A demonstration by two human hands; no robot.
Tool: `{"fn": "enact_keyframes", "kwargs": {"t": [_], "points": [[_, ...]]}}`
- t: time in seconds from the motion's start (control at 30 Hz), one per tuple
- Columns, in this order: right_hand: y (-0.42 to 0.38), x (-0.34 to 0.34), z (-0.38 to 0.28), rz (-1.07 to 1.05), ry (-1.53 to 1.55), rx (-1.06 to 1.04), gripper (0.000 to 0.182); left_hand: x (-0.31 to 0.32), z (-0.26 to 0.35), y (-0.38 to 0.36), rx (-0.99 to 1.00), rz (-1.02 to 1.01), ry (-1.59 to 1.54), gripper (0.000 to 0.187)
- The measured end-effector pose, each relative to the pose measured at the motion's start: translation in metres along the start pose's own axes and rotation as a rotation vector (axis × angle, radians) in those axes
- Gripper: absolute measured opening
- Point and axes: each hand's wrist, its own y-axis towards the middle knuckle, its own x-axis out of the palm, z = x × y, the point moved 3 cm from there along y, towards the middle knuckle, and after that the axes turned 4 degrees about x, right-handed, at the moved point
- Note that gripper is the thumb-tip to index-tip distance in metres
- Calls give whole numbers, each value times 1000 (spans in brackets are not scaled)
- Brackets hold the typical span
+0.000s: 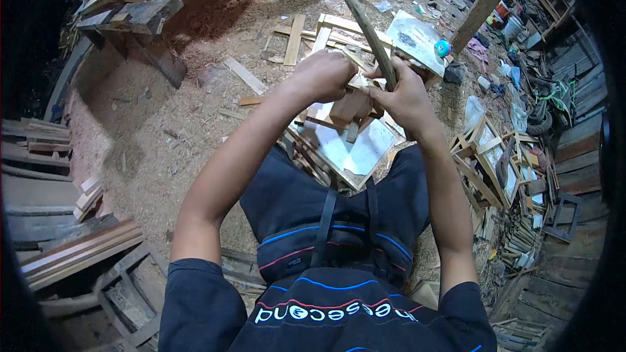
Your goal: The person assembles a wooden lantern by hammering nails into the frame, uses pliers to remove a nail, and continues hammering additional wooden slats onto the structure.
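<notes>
My right hand (403, 94) is wrapped round the wooden handle of a hammer (372, 36), whose dark metal head points up and away from me. Beside it, my left hand (329, 77) is closed, with the fingers curled over the work; what they hold is hidden. Both hands are above a wooden block (350, 105) between my knees. Under the block is a white-faced panel (372, 150) with wooden edging. A light wooden frame (339, 23) lies just beyond my hands.
A pale board with a teal round object (442, 48) is at the far right, near a wooden post (486, 6). Stacked frames (489, 160) stand at right. Planks (85, 254) lie at left, a rough bench (134, 19) at upper left. Shavings cover the ground.
</notes>
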Motion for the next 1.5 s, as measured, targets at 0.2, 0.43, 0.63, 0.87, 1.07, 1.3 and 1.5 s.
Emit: {"fn": "enact_keyframes", "kwargs": {"t": [0.2, 0.43, 0.63, 0.87, 1.07, 1.3, 1.5], "points": [[3, 0, 8, 48, 78, -52, 45, 1, 3, 7, 68, 49, 41, 14], [-4, -1, -5, 79, -84, -23, 37, -4, -1, 2, 37, 3, -38, 20], [-3, -1, 6, 21, 20, -96, 38, -2, -9, -4, 79, 50, 55, 21], [-5, 0, 6, 58, 23, -77, 39, -1, -6, 0, 67, 21, 78, 17], [-53, -4, -17, 357, 60, -78, 24, 0, -2, -3, 76, 3, 59, 16], [-183, 25, 47, 153, 124, 82, 23, 0, -8, 1, 96, 17, 75, 18], [-175, 57, 89, -9, -276, 43, 24, -2, -4, 3, 77, -54, 14, 16]]}}
